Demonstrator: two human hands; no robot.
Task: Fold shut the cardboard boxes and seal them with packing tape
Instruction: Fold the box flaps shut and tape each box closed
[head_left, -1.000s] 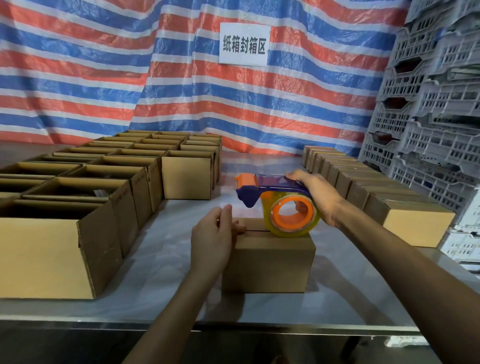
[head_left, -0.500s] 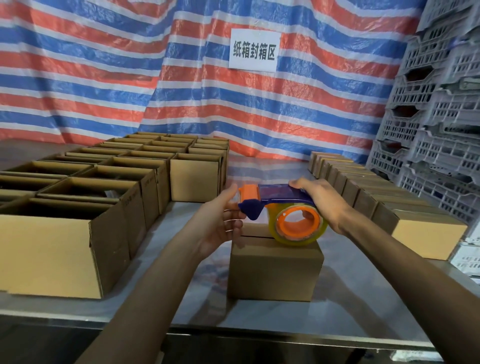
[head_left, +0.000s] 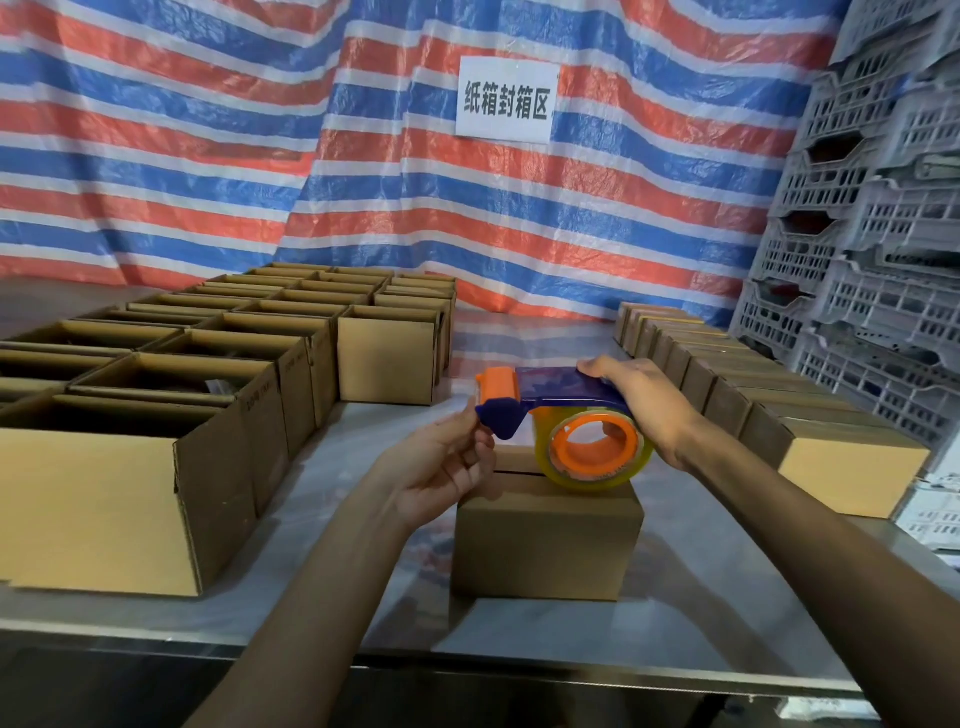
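Observation:
A small closed cardboard box (head_left: 545, 540) stands near the table's front edge. Above its top my right hand (head_left: 649, 410) grips the blue and orange tape dispenser (head_left: 550, 405), whose roll of clear tape with an orange core (head_left: 595, 447) rests on the box top. My left hand (head_left: 441, 467) is raised palm up at the dispenser's orange and blue front end, its fingertips pinching at the tape's end there. The tape's end itself is too thin to make out.
Several open cardboard boxes (head_left: 119, 467) fill the table's left side in rows. A row of closed boxes (head_left: 852, 467) runs along the right side. Grey plastic crates (head_left: 883, 234) are stacked at the right. A striped tarp with a white sign (head_left: 506, 101) hangs behind.
My left hand left the box top, rose and turned palm up to the dispenser's front end. The dispenser stayed on the box in my right hand.

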